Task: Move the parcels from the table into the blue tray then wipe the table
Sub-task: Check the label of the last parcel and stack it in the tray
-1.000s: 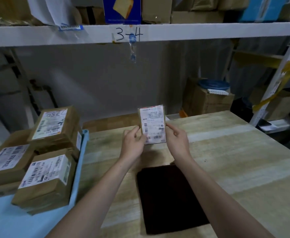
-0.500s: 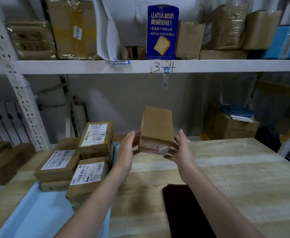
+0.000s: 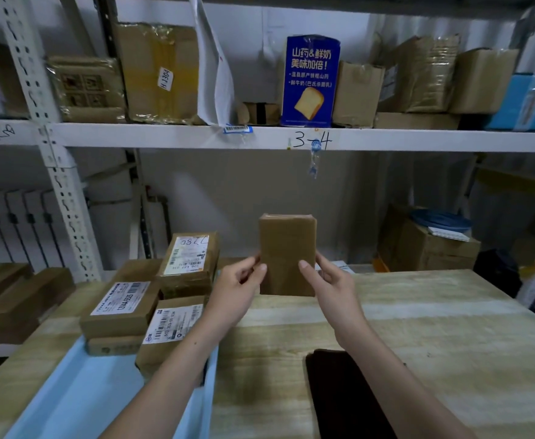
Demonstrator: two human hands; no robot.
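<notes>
I hold a small brown parcel (image 3: 286,253) upright above the wooden table (image 3: 434,327), its plain taped side facing me. My left hand (image 3: 239,286) grips its left edge and my right hand (image 3: 329,285) grips its right edge. The blue tray (image 3: 79,397) lies at the lower left, with several labelled brown parcels (image 3: 120,308) stacked at its far end. A dark cloth (image 3: 345,397) lies flat on the table below my right forearm.
A white metal shelf (image 3: 386,139) marked "3-4" crosses above, loaded with cardboard boxes and a blue bread box (image 3: 310,80). Brown boxes (image 3: 16,299) rest on a low shelf at the left. A carton (image 3: 424,245) stands behind the table's far right.
I have turned the parcel over in both hands, so its white label no longer faces me. My head has tilted up, bringing the upper shelf into view.
</notes>
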